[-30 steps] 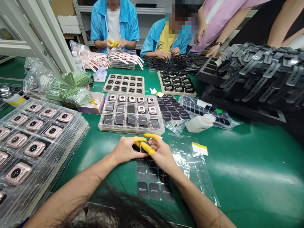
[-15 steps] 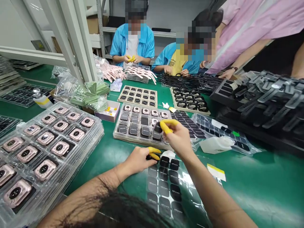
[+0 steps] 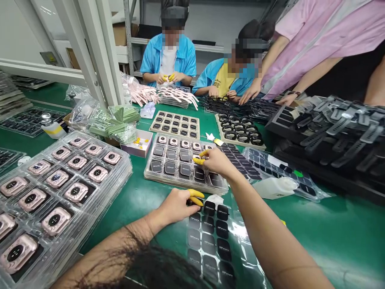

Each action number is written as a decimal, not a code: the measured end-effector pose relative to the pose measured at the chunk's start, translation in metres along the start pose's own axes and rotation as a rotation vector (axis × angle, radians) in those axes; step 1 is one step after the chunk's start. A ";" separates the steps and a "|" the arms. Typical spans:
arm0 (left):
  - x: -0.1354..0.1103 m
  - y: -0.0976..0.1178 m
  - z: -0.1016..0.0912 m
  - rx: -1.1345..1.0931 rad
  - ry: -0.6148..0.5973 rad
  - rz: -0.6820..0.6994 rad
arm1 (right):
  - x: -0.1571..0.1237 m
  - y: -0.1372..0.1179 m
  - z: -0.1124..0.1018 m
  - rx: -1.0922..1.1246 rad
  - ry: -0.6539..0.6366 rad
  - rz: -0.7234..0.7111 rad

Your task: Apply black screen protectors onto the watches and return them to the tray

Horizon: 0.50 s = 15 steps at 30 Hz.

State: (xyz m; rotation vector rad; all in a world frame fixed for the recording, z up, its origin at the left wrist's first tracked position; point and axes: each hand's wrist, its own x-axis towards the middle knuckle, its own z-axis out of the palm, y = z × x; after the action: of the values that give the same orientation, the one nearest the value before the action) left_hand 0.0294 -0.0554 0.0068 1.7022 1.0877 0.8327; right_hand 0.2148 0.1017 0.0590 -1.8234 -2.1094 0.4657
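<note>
My right hand (image 3: pixel 214 159) reaches over a clear tray of watch bodies (image 3: pixel 152 175). Its yellow-capped fingertips are pinched at a watch body in the tray's middle row; what they grip is hidden. My left hand (image 3: pixel 177 204) rests on the green table. Its yellow-capped finger and thumb are pinched at the top edge of a clear sheet of black protective films (image 3: pixel 210 233). The tray holds pink watch bodies along its back row and black-faced ones in front.
A stack of trays with pink watch bodies (image 3: pixel 57 188) lies at left. A white bottle (image 3: pixel 270 186) lies at right, near film sheets (image 3: pixel 270 164) and black strap trays (image 3: pixel 331 132). Three other people work at the far side. A small box (image 3: pixel 136 149) holds yellow finger caps.
My right hand carried a black-faced watch body from in front of me to the tray and now reaches deeper into it. My left hand stayed pinched at the film sheet. The view tilted up.
</note>
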 end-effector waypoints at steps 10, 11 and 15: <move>-0.001 0.009 -0.007 -0.126 0.031 -0.118 | -0.102 -0.020 -0.012 0.948 0.097 0.118; -0.001 0.010 -0.008 -0.127 0.043 -0.118 | -0.123 -0.022 -0.008 0.975 0.071 0.125; -0.002 0.013 -0.009 -0.040 0.036 -0.099 | -0.174 -0.023 0.023 1.023 0.043 0.171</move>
State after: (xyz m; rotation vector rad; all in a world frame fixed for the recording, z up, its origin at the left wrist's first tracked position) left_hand 0.0245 -0.0568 0.0224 1.5921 1.1632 0.8197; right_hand 0.2091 -0.0743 0.0446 -1.3356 -1.2494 1.2393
